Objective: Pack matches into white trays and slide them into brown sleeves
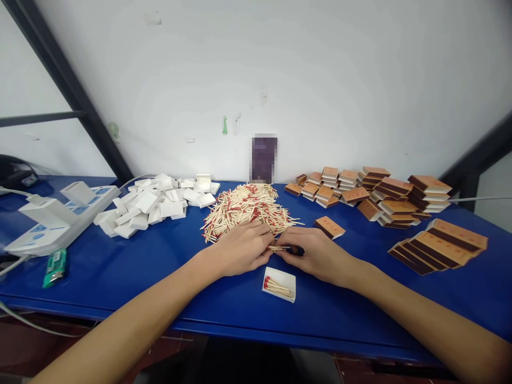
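Left hand and right hand seemingly pinch matches on blue table, white wall behind

Nothing legible anywhere. Faint reddish print on the brown matchbox sleeve, right of centre, too small to read. Blue markings on the white power strip, far left, equally unreadable. Pale print on the green lighter, near left, blurred.

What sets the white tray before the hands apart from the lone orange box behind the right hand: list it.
The white tray is open-topped and shows a few matches; the orange box is closed. The tray lies nearer the person; the box lies beyond the right hand. Both lie flat on the blue table, each on its own.
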`<state>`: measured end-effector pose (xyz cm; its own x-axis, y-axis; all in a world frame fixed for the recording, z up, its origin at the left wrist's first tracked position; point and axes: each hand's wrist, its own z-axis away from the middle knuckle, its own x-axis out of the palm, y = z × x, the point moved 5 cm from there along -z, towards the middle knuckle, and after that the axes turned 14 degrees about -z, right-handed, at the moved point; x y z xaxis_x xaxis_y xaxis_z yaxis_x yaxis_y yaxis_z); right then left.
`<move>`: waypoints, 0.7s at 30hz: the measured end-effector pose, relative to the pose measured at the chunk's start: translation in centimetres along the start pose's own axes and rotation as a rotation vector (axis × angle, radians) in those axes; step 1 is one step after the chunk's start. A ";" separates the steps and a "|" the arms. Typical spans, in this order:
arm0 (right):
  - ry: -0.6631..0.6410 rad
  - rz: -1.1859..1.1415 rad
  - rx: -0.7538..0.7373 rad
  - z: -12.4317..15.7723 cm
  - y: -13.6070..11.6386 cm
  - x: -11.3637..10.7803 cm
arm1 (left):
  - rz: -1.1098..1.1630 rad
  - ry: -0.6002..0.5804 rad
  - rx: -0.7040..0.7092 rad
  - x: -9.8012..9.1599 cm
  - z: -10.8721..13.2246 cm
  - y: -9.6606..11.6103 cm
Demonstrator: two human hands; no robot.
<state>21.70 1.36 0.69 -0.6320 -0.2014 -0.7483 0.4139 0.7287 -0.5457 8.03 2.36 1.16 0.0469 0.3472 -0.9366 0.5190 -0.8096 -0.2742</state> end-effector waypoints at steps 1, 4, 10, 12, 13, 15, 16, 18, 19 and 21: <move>0.016 0.007 0.001 0.1 0.0 0.0 | -0.009 0.002 0.003 0.0 0.0 0.0; 0.032 0.038 -0.001 0.2 0.2 -0.1 | -0.021 0.018 0.002 0.0 0.1 -0.1; -0.044 0.076 -0.071 0.2 -0.3 0.2 | -0.015 0.038 0.009 0.0 0.1 -0.2; -0.034 0.080 -0.058 0.1 -0.2 0.1 | -0.028 0.044 0.019 0.0 0.1 -0.1; -0.026 0.080 -0.049 0.1 -0.2 0.1 | -0.033 0.047 0.023 0.0 0.1 -0.1; -0.006 0.070 -0.035 0.1 -0.1 0.1 | -0.039 0.044 0.024 0.1 0.1 -0.1; 0.006 0.060 -0.033 0.1 0.0 0.1 | -0.039 0.039 0.019 0.2 0.1 -0.1; 0.025 0.037 -0.033 0.1 0.0 0.1 | -0.035 0.028 0.009 0.4 0.1 -0.2; 0.033 0.023 -0.036 0.1 0.0 0.1 | -0.031 0.022 0.009 0.4 0.1 -0.2; 0.052 -0.010 -0.038 0.1 -0.3 -0.1 | -0.023 0.016 0.010 0.1 0.1 -0.1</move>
<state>21.70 1.16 0.88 -0.6697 -0.1753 -0.7217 0.3828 0.7513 -0.5377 7.91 2.47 1.10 0.0489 0.3739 -0.9262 0.5113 -0.8060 -0.2983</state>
